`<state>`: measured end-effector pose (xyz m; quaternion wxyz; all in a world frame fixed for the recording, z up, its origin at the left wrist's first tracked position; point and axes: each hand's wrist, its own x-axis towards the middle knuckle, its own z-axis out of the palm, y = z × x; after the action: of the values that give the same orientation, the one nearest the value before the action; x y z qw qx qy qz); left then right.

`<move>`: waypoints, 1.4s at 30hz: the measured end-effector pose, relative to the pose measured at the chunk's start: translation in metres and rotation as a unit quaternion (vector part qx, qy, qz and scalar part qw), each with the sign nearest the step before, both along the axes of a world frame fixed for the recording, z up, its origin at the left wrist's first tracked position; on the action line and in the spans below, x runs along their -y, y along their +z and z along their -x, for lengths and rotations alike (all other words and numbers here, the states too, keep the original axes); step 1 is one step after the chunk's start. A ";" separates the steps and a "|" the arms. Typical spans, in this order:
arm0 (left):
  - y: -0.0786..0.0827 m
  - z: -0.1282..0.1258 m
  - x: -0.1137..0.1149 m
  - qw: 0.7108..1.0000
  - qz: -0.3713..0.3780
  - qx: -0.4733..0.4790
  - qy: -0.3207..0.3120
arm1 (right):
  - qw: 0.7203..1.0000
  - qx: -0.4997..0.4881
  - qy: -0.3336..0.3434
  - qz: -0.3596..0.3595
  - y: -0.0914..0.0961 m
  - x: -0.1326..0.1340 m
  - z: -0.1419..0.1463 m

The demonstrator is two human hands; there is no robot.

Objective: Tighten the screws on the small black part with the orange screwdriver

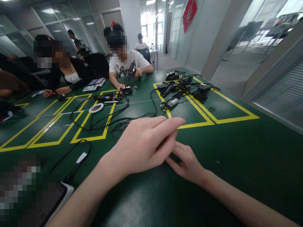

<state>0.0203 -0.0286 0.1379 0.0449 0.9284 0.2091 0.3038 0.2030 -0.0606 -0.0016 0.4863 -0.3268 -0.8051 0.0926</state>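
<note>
Above the green table (236, 157), my left hand (144, 145) is held with its back toward me, fingers curled together and index finger extended along the top. My right hand (188, 162) meets it from the right, its fingers bent in a pinch against or just behind the left fingertips. Whatever lies between the fingertips, if anything, is hidden by the left hand. Beyond my hands, a black cable (132, 119) runs in loops across the tabletop.
Tools and cables (182, 88) lie in a heap within yellow tape outlines (236, 119). A white ring (96, 108) lies left of centre. A device with a pale edge (68, 190) is at lower left. Across the table, a person holds a power drill (131, 70); another sits farther left.
</note>
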 end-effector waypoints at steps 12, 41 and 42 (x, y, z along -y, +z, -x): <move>0.006 0.000 0.004 1.000 0.012 -0.006 -0.009 | 1.000 -0.009 0.018 -0.009 0.005 0.000 0.002; 0.009 0.003 0.001 1.000 -0.007 -0.014 0.004 | 0.999 -0.029 0.024 0.025 0.003 -0.003 0.000; 0.010 0.003 0.001 1.000 -0.009 -0.014 0.009 | 0.999 -0.029 0.024 0.030 0.003 -0.003 0.000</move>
<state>0.0171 -0.0296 0.1474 0.0312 0.9310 0.2154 0.2932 0.2033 -0.0579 0.0013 0.4970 -0.3187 -0.7953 0.1378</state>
